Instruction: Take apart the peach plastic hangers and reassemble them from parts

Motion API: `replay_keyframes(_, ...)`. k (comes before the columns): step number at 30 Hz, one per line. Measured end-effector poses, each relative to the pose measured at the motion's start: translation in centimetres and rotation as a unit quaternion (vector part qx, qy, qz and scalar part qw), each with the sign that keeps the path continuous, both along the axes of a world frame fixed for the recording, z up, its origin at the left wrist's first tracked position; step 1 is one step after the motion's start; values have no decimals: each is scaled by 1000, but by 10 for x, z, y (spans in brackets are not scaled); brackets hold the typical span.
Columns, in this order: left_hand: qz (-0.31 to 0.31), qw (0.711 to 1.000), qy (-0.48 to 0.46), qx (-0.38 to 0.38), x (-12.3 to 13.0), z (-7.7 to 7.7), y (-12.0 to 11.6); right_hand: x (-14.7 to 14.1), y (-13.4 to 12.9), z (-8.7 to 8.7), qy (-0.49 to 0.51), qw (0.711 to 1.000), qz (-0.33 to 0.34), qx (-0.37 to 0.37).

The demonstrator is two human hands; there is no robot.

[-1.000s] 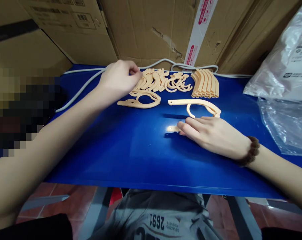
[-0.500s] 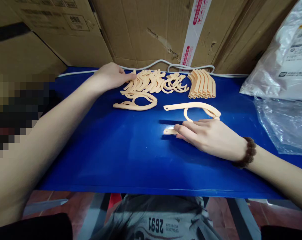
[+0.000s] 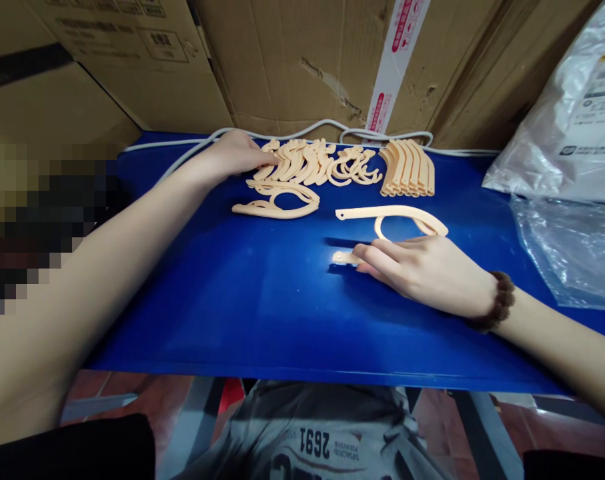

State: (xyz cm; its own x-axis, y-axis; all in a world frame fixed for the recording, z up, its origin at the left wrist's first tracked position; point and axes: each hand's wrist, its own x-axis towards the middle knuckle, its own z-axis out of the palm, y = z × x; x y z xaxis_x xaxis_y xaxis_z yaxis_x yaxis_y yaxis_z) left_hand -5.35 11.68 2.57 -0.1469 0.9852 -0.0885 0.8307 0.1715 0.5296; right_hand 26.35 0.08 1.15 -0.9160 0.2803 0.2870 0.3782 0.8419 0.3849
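My left hand (image 3: 239, 155) reaches to the left end of a row of curved beige pieces (image 3: 302, 161), its fingertips closed on one of them. My right hand (image 3: 422, 273) is wrapped round a folding beige plastic hanger (image 3: 392, 212); one arm extends above the hand and the tip of the other pokes out left of the fingers. Two beige arms with a curved hook (image 3: 279, 212) lie on the table between the hands. Beige hooks (image 3: 355, 167) lie beyond them, beside a stack of beige hanger arms (image 3: 407, 168).
The blue table (image 3: 222, 300) has cardboard boxes (image 3: 282, 67) along its back. A white cable (image 3: 327, 123) runs in front of them. Clear plastic bags (image 3: 562, 160) lie at the right.
The whole view has shifted slightly. My left hand has pressed a little further into the left end of the curved pieces, while my right hand keeps hold of the hanger.
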Motion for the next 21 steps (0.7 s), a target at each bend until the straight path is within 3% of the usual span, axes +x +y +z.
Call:
replay_keyframes(5,28,999,10,22,-11,-2,13,0,2,0,-1,1000,-10,-8)
replay_keyframes(10,55,994,-98,16,-11,-3,24,0,2,-1,-1,1000,-16,-15)
replay_keyframes(21,100,967,-232,-20,-15,1,24,0,3,-1,1,1000,-19,-19)
